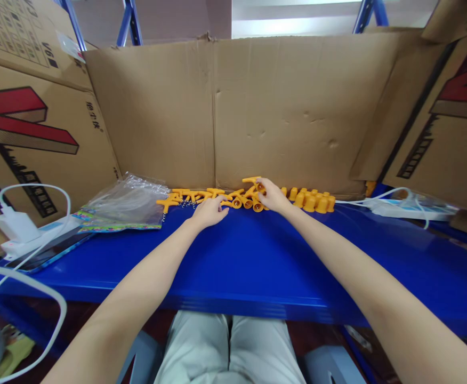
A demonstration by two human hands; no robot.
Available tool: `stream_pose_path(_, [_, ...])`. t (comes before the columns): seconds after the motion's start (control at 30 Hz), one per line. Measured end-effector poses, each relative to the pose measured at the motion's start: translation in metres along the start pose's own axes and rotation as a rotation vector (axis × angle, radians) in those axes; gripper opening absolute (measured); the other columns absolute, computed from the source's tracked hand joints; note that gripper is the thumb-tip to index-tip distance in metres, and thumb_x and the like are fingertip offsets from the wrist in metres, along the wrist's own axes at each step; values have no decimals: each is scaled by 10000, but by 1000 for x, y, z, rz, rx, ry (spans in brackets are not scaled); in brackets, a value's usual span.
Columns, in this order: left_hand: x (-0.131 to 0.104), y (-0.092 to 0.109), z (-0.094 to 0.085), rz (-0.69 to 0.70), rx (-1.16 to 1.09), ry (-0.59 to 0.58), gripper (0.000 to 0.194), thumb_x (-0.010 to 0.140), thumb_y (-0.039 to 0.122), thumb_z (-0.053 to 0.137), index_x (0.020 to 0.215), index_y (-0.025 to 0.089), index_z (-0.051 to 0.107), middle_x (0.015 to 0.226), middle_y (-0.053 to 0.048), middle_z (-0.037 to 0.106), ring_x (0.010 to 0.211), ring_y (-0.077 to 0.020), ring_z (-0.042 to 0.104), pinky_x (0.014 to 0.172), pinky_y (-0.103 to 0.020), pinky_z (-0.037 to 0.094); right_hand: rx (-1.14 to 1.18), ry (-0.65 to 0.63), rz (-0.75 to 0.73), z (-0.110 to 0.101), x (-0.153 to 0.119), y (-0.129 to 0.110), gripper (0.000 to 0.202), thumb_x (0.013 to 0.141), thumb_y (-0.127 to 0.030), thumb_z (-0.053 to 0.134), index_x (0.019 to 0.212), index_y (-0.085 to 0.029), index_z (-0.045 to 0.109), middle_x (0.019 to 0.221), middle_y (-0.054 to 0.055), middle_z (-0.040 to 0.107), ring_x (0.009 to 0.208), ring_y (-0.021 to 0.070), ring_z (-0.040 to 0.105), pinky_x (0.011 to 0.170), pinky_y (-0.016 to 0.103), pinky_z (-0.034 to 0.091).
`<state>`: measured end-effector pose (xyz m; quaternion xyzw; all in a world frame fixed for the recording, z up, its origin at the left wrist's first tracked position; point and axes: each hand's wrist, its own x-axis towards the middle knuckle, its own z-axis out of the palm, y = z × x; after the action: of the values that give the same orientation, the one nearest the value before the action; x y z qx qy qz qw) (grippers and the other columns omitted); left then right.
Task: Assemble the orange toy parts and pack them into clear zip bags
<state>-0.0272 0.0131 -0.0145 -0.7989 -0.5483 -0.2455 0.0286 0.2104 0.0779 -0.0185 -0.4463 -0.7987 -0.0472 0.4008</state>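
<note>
My right hand point(272, 197) is closed on a yellow T-handled corkscrew point(251, 180) at the back of the blue table; its fingers partly cover the piece. Just below it lie several yellow corkscrews with bell-shaped cups, among them one cup point(258, 207) with its mouth toward me. My left hand point(208, 212) rests at the front of the pile, thumb apart from the fingers, with nothing visible in it. Left of it are loose T-handles with metal spirals, such as this corkscrew handle point(168, 203). To the right, yellow cups point(310, 202) stand in rows.
Cardboard panels point(297, 112) wall the back and sides of the blue tabletop point(233, 261). Clear plastic bags point(125, 205) lie on the left, near a phone point(53, 253) and a white charger point(17, 224) with a cable. A white power strip point(411, 208) sits at right.
</note>
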Motion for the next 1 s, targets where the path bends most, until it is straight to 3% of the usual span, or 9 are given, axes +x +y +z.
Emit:
stream_pose_path(0.1, [0,1,-1,3,2,-10,345,816,316,556,1136,205,620,921,-41,711,883,-207,661,793,-287,489,-158,-188,37,8,-3,-10,510,782,-53,412,1272,-163,503,1396,121,490,1225,234,516,1018,400,409])
stream_pose_path(0.17, [0,2,-1,6,1,-26,326,820,320,552,1114,200,629,912,-42,713,871,-206,663,782,-285,488,-246,-268,81,12,-4,-17,561,779,-29,400,1318,-159,480,1464,118,412,1300,244,444,1092,464,311])
stream_pose_path(0.3, [0,3,-1,3,-2,-63,314,829,323,536,1098,197,637,905,-43,719,859,-201,663,770,-277,487,-331,-382,124,14,-1,-30,513,834,-100,400,1331,-182,496,1459,103,421,1357,263,361,1112,623,117])
stream_pose_path(0.43, [0,3,-1,9,-2,-91,322,826,319,532,1104,198,642,910,-43,723,858,-197,661,778,-278,488,-326,-425,165,4,8,-29,471,914,-222,359,1372,-200,465,1505,86,345,1403,274,267,1093,665,75])
stream_pose_path(0.57, [2,1,1,23,12,-102,315,816,315,533,1080,197,658,896,-41,719,841,-196,656,764,-284,491,-326,-293,271,-17,21,-6,476,929,-262,360,1395,-205,440,1514,83,330,1394,277,288,1096,648,132])
stream_pose_path(0.73, [1,3,0,48,2,-131,251,811,280,520,971,194,693,873,-39,716,804,-188,647,750,-289,490,-418,-190,409,-44,26,38,524,859,-111,404,1370,-202,473,1459,78,427,1326,276,404,1099,600,214])
stream_pose_path(0.83, [0,5,-2,46,-4,-135,249,822,287,506,951,196,699,881,-42,716,806,-192,644,728,-287,488,-440,-219,475,-51,24,61,500,859,-123,436,1350,-187,504,1391,102,508,1271,282,475,1042,502,365])
stream_pose_path(1.0, [-1,6,-3,37,-12,-156,244,826,290,503,932,196,701,871,-37,716,804,-194,645,722,-288,485,-454,-346,520,-41,22,86,452,866,-190,501,1311,-247,554,1329,95,570,1218,298,530,999,505,401])
